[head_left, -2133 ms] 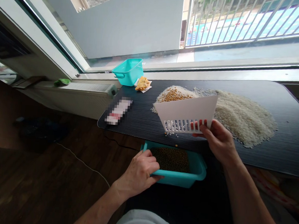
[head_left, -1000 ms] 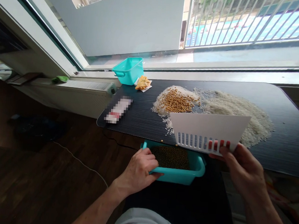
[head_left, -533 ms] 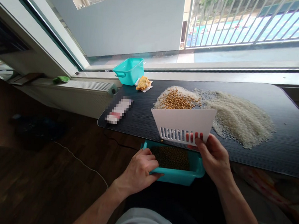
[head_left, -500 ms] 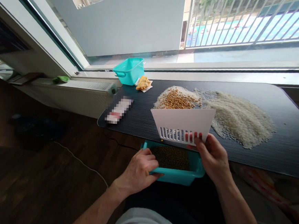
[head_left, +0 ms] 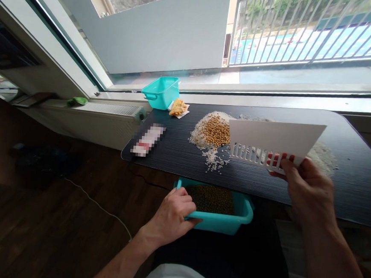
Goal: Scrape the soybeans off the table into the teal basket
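My left hand (head_left: 176,211) is closed on the near left rim of a teal plastic bin (head_left: 220,223), held just below the table's front edge. Small brownish-green round grains (head_left: 213,199) cover the bin's floor. In my right hand (head_left: 310,183) is a white slotted card (head_left: 275,135), gripped at its lower right and raised above the table. A row of slots runs along its lower edge, and my fingers show through some of them. Left of the card lies a heap of white rice (head_left: 202,127) topped with golden-yellow round grains (head_left: 217,131). Behind the card, a wider rice pile (head_left: 323,158) is mostly hidden.
A second teal bin (head_left: 161,93) stands at the dark table's (head_left: 172,148) back left corner, beside a folded yellow cloth (head_left: 178,107). A blurred-out flat item (head_left: 148,140) lies on the left. Behind are a window and a radiator (head_left: 109,122).
My right hand has carried the slotted card to the right and slightly up, uncovering loose rice at the heap's front. My left hand stays on the bin's rim.
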Tool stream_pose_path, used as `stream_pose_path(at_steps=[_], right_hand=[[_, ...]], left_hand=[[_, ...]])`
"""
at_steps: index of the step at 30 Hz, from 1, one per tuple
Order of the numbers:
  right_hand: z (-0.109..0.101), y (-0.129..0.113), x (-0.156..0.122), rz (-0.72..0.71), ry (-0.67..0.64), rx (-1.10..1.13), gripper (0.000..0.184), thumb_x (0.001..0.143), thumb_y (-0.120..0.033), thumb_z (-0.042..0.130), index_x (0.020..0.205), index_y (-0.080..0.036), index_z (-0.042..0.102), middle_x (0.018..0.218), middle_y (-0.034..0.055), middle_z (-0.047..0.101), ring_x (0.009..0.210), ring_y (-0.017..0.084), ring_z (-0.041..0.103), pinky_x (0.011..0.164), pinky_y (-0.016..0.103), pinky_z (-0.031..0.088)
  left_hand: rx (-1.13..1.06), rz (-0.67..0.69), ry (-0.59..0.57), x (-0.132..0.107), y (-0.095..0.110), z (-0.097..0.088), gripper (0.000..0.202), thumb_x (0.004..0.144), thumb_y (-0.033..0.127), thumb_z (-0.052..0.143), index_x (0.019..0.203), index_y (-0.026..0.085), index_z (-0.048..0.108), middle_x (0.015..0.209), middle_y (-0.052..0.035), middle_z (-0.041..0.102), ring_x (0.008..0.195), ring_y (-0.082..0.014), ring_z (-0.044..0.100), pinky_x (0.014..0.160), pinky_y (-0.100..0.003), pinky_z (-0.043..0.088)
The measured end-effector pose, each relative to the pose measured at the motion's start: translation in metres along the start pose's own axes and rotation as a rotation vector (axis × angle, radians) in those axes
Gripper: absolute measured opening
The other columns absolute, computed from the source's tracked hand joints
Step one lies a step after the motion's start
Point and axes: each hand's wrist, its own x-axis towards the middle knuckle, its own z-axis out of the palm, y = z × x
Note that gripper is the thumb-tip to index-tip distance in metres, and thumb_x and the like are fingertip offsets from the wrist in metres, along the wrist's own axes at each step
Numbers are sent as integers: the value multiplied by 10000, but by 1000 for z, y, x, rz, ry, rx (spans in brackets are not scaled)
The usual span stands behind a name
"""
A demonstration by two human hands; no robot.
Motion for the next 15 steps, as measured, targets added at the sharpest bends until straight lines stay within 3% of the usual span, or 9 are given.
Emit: stream_pose_path(at_steps=[8, 15], right_hand=[[15, 22, 34, -51, 44, -7, 270, 872, -560, 851, 964, -322, 763, 988, 21, 854, 1013, 333, 830, 800, 519, 737], [31, 34, 40, -19, -24, -13, 391, 791, -612, 883, 938, -268, 767, 962, 44, 864, 925, 271, 841, 793, 412, 727]], left_hand=[[2, 0, 24, -1, 0, 2, 375, 830, 182, 894, 640, 197, 572, 674, 15, 696, 769, -197, 616, 736, -341, 476], [-2, 15, 46, -1, -1, 3, 377, 812, 159, 897, 639, 191, 563, 669, 21, 687, 761, -191, 615, 733, -334, 466]])
